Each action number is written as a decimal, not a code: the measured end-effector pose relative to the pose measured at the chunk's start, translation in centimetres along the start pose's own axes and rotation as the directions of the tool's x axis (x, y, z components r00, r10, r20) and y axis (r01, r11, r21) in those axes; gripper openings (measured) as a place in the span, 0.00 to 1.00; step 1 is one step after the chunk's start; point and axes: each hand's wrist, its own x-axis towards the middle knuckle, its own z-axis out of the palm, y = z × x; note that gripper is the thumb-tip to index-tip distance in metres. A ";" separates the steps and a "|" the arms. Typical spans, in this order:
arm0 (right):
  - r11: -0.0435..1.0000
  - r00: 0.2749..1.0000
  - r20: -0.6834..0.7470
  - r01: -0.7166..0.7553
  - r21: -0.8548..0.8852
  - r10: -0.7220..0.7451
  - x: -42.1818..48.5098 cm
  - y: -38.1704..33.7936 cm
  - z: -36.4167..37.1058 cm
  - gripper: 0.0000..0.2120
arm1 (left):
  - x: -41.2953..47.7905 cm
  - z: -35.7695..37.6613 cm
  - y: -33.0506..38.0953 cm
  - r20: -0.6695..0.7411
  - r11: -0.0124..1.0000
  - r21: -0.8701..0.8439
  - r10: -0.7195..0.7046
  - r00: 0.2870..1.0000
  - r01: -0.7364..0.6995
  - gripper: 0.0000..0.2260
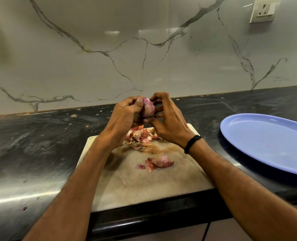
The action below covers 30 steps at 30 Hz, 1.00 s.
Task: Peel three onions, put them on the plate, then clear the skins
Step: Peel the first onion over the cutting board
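Your left forearm (pixel 85 171) and right forearm (pixel 231 174) are bare along all that shows of them, lean, with fine hair at their edges; your right hand (pixel 168 126) has raised tendons across its back; your left hand (pixel 125 115) has creased knuckles; round your right wrist sits a black band (pixel 192 144), thick and cord-like, snug to the skin; the fingers (pixel 161 95) are slender.

1. Bench (pixel 39 136): dark glossy stone, scattered pale specks.
2. Cutting board (pixel 135 185): pale, stained, flat at the bench's front edge.
3. Plate (pixel 266 136): blue, right of the board, apart from it.
4. Onion skins (pixel 140 138): heaped on the board's far end, loose pieces mid-board.
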 end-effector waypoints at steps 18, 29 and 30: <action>0.991 0.996 -0.037 0.080 -0.107 -0.084 0.0 0.3 0.3 0.22 | 0.1 0.1 0.1 -0.086 1.000 0.014 -0.023 0.996 0.024 0.15; 0.981 0.995 -0.052 0.076 -0.176 -0.086 -0.1 0.0 -0.1 0.11 | 0.3 -0.2 -0.1 -0.090 0.994 -0.034 -0.103 0.991 0.100 0.13; 0.979 0.994 -0.061 0.077 -0.190 -0.090 -0.1 0.0 -0.1 0.10 | 0.3 -0.2 -0.1 -0.090 0.992 -0.057 -0.119 0.989 0.114 0.13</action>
